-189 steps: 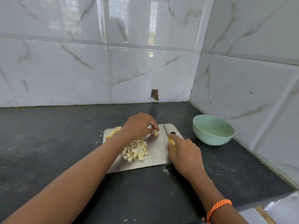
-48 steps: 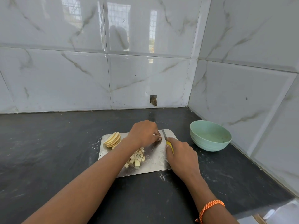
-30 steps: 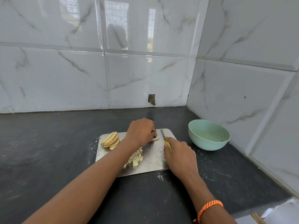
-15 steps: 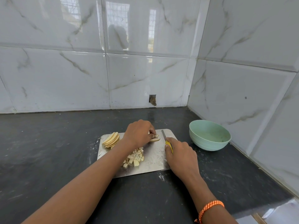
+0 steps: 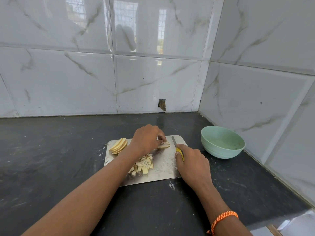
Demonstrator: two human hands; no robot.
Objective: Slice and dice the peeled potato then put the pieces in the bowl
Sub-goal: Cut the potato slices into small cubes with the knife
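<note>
Steel board (image 5: 163, 172), knife (image 5: 175, 144) near right edge

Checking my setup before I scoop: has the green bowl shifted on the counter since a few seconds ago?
No. The green bowl sits in the same spot beside the right wall, just right of the cutting board; only the camera view shifts slightly.
</note>
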